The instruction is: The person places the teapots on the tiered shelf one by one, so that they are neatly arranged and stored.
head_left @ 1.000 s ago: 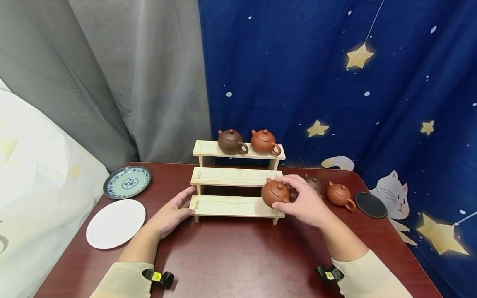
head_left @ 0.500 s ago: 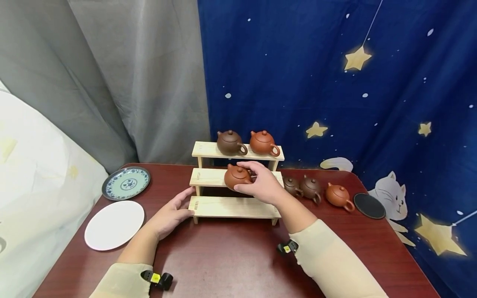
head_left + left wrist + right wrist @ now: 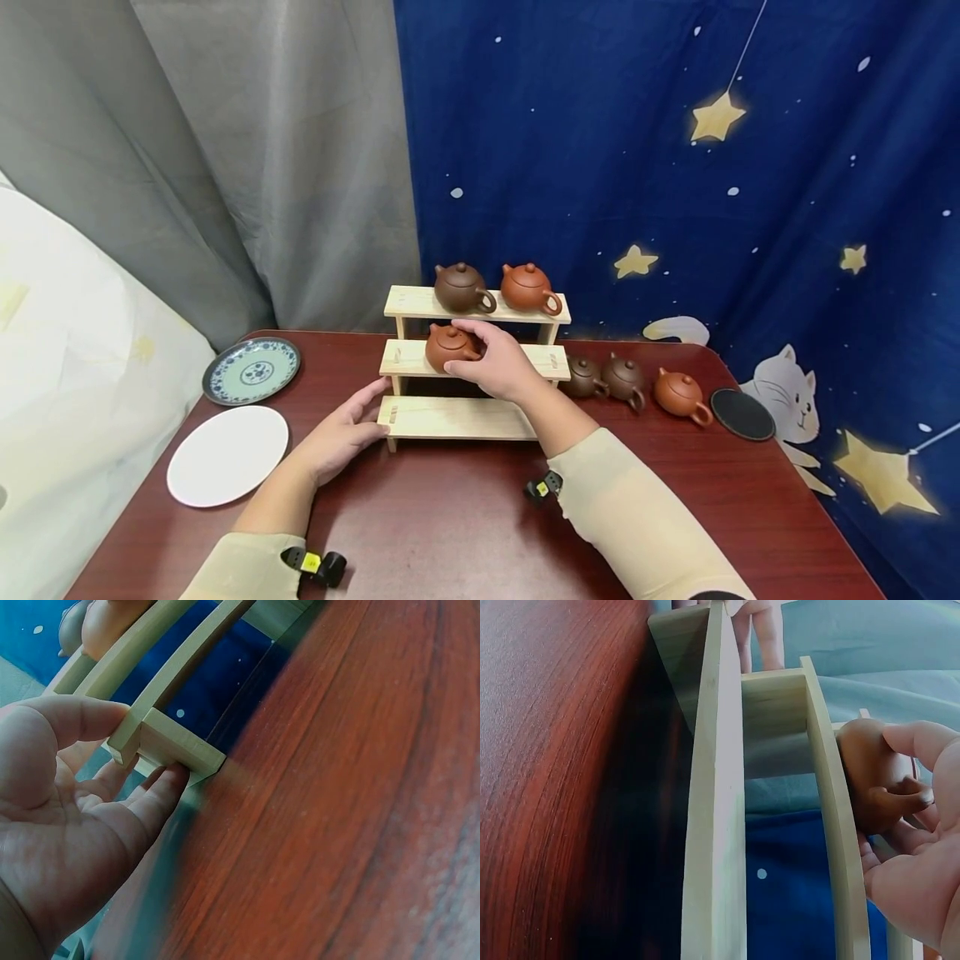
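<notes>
A three-tier wooden display stand stands at the middle of the table. My left hand holds the left end of its lowest tier; in the left wrist view, thumb and fingertips meet the board's end and the side panel. On the middle tier, left of centre, is a reddish-brown teapot, lid on and spout to the left. My right hand grips this teapot by its body near the handle, partly hiding it. In the right wrist view the teapot is right at the board, fingers around it.
A dark brown teapot and an orange-red teapot sit on the top tier. Right of the stand are two dark teapots, an orange teapot and a black disc. A patterned plate and white plate lie left.
My right hand has carried the reddish-brown teapot leftward from the stand's right end and onto the left part of the middle tier. My left hand has stayed at the stand.
</notes>
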`<state>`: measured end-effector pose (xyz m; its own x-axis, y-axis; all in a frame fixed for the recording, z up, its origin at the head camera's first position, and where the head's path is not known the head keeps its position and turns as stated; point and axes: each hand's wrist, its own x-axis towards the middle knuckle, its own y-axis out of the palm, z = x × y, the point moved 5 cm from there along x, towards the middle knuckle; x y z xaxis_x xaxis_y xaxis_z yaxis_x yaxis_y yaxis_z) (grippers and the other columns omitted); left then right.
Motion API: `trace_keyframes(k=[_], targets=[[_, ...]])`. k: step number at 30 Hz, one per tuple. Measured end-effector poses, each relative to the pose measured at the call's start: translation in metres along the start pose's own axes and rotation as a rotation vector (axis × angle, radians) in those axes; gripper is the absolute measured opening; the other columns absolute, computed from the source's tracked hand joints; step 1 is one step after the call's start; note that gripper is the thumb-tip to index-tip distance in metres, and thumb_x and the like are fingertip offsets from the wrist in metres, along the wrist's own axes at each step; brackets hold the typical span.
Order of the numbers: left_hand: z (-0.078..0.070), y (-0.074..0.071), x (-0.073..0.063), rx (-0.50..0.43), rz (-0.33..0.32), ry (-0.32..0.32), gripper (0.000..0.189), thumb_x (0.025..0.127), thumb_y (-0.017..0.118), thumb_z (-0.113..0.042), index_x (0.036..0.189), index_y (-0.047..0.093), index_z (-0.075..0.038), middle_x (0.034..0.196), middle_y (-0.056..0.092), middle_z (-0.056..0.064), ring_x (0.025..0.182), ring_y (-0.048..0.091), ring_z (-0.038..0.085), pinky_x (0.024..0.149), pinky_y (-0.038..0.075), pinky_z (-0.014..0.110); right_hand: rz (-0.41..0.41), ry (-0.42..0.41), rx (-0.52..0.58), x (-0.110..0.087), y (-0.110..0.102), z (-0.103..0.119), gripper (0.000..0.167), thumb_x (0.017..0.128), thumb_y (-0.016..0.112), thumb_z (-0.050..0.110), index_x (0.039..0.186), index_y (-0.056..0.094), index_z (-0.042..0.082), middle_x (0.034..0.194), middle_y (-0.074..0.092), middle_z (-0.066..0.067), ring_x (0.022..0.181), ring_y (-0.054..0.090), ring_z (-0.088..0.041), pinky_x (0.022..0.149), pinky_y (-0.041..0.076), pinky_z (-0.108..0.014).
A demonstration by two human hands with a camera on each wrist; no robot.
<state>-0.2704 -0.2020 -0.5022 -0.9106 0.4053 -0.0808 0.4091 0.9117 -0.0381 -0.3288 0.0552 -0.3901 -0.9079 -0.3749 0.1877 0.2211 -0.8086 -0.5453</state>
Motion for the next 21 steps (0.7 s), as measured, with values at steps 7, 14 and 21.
trace_keyframes(k=[7,14,21], targets=[[0.001,-0.001,0.0,0.002,-0.005,-0.005,0.084,0.101,0.057,0.002,0.173,0.016,-0.014,0.178,0.021,0.02,0.16,0.03,0.039,0.102,0.05,0.015,0.012,0.017,-0.052,-0.006,0.0,0.001,0.075,0.093,0.083,0.035,0.16,0.051,0.024,0.157,0.058,-0.003,0.141,0.059,-0.024,0.118,0.048,-0.045],[0.001,0.0,-0.001,-0.003,0.001,0.003,0.084,0.101,0.056,0.004,0.173,0.017,-0.014,0.177,0.022,0.022,0.158,0.032,0.039,0.102,0.051,0.016,-0.02,0.045,0.019,-0.023,-0.013,-0.002,0.064,0.094,0.082,0.038,0.153,0.058,0.029,0.156,0.057,0.0,0.135,0.066,-0.027,0.112,0.055,-0.046],[0.001,-0.001,-0.001,0.003,-0.014,-0.018,0.084,0.101,0.058,0.002,0.173,0.017,-0.015,0.178,0.023,0.018,0.16,0.031,0.038,0.102,0.05,0.015,-0.117,0.014,-0.042,-0.058,-0.047,-0.01,0.052,0.097,0.078,0.039,0.146,0.064,0.027,0.149,0.062,-0.002,0.125,0.071,-0.033,0.102,0.06,-0.051]])
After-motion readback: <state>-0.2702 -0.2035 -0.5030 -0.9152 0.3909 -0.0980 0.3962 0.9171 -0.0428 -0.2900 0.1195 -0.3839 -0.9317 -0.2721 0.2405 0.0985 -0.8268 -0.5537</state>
